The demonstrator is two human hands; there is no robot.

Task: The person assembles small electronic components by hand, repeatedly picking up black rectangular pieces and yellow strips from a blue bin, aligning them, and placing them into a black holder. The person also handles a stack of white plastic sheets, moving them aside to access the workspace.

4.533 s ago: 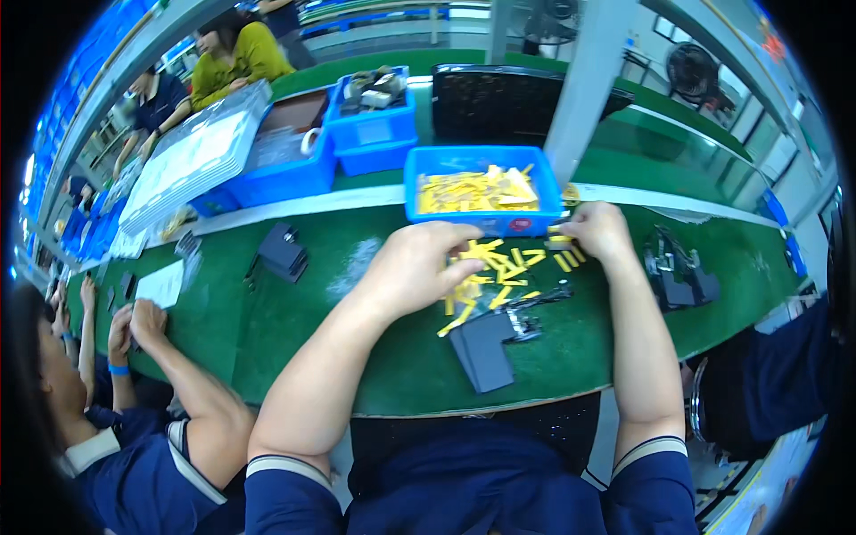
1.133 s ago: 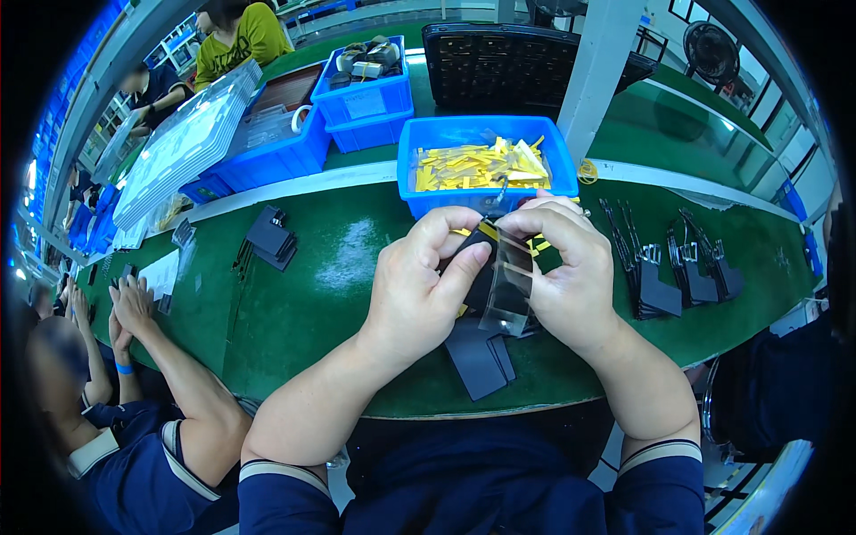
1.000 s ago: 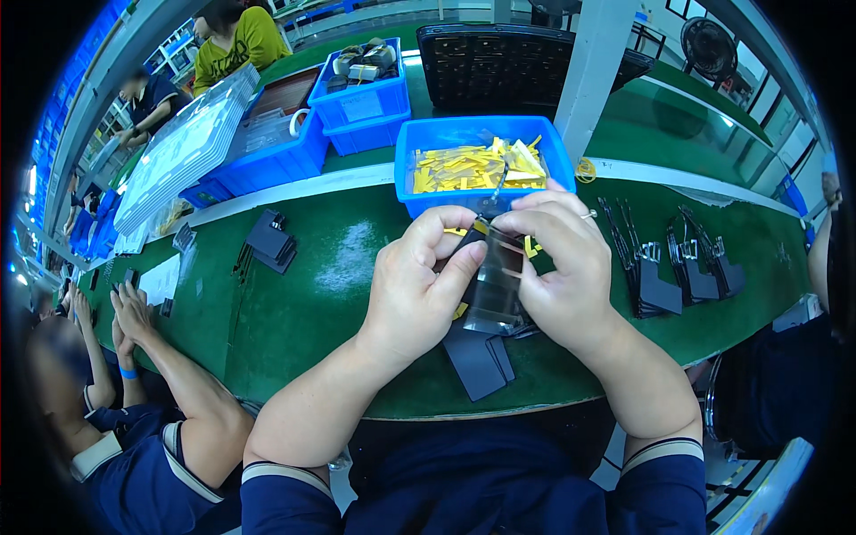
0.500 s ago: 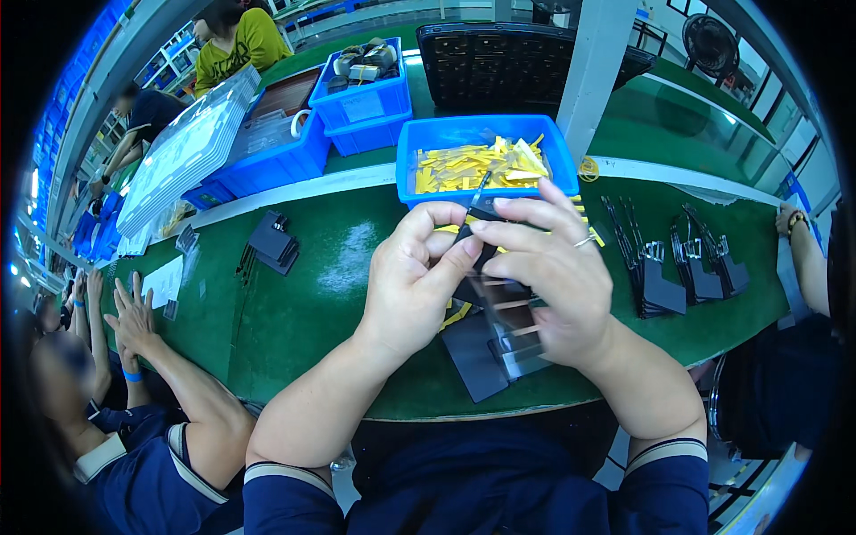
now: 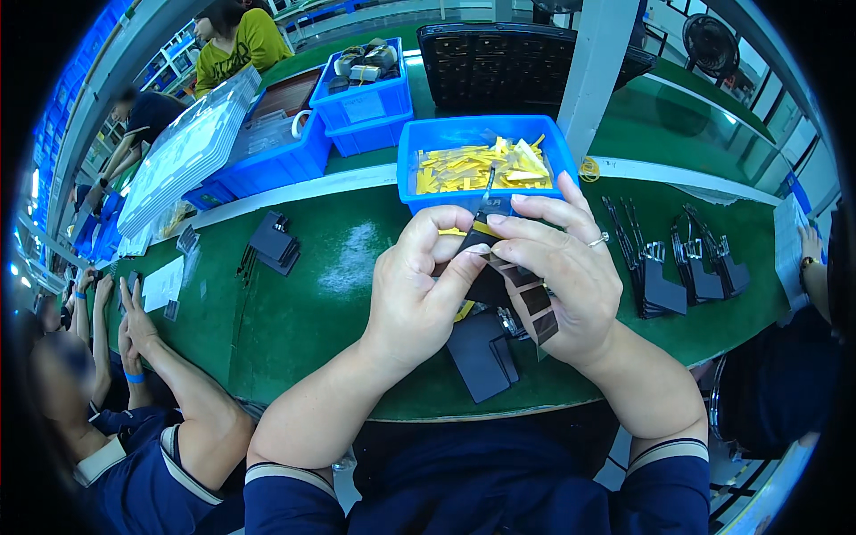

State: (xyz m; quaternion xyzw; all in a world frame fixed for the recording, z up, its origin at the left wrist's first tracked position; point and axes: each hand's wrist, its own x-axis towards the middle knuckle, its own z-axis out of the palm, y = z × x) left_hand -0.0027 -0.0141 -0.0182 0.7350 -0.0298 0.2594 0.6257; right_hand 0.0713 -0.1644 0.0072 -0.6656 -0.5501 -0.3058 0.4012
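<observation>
"black and flat! where's that piece (image 5: 484,287)?"

"up over the green worktop (image 5: 303,348), in front of the blue bin (image 5: 564,165). the left hand (image 5: 417,290) has its thumb and fingers closed, pinching the piece by the yellow strip (image 5: 486,229)."

"and the right hand (image 5: 575,281)?"

"its fingers are bent and a bit spread, close to the top. a dark, thin film (image 5: 539,306) lies along the palm. i can't tell if they grip it."

"is the piece heavy?"

"looks light and stiff, maybe slippery. hold its edges. the film looks bendy and easy to crease, so take it softly by one end."
</observation>
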